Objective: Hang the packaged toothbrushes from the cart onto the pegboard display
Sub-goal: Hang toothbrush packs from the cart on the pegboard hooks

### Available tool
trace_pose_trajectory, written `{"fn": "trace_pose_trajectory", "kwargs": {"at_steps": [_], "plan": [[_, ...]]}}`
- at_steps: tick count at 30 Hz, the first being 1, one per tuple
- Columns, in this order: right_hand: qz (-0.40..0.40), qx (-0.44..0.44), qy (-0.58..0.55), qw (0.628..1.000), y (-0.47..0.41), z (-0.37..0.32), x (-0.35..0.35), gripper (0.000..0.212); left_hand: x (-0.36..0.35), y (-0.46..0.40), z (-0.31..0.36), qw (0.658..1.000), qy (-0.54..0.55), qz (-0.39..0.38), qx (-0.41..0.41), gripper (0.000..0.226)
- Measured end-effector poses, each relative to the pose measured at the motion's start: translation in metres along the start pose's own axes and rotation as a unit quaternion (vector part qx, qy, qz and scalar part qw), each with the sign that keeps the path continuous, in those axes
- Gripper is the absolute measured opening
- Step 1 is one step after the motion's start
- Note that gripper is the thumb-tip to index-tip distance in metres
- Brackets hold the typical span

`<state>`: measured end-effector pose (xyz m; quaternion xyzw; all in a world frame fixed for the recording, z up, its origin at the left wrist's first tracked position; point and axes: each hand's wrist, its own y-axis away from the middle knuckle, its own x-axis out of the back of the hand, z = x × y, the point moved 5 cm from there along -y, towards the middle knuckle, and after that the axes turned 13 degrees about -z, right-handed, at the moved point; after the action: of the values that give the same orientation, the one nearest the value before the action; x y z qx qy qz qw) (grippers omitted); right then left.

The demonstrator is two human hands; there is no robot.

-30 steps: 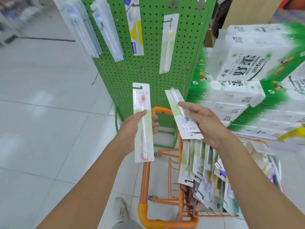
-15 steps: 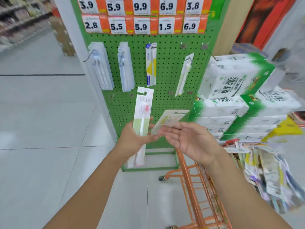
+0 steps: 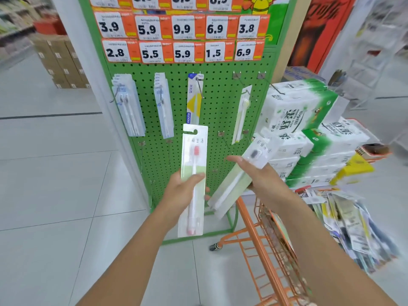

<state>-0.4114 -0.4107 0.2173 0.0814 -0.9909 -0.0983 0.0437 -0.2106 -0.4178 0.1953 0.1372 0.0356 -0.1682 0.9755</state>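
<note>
Pegboard display (image 3: 212, 107), green, price tags along top, uppermost row cut off. Hung packs left to right: two blue-white stacks, one yellow-blue pack, one pale green pack. Left hand (image 3: 183, 191) pinches red-bristled toothbrush pack (image 3: 193, 184) upright before the board, thumb across its front, other fingers mostly hidden behind. Right hand (image 3: 258, 175) holds dark-bristled toothbrush pack (image 3: 240, 175) tilted, blurred; finger positions unclear. Orange cart (image 3: 265, 246) lower right, rim cut off; remaining packs (image 3: 348, 226) smeared, unreadable. Tissue packs (image 3: 304, 133) stacked beyond.
</note>
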Motion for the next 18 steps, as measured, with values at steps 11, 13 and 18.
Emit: {"fn": "trace_pose_trajectory", "kwargs": {"at_steps": [11, 13, 18], "plan": [[0.033, 0.069, 0.035, 0.996, -0.098, -0.018, 0.097, 0.006, -0.019, -0.102, 0.029, 0.991, -0.109, -0.040, -0.071, 0.017], [0.033, 0.091, 0.024, 0.995, -0.115, -0.015, 0.116, 0.009, -0.025, -0.124, 0.032, 0.990, -0.120, -0.039, -0.064, 0.019], [0.037, 0.138, -0.019, 0.989, -0.152, -0.004, 0.148, 0.032, -0.040, -0.172, 0.034, 0.990, -0.126, -0.034, -0.055, 0.022]]}}
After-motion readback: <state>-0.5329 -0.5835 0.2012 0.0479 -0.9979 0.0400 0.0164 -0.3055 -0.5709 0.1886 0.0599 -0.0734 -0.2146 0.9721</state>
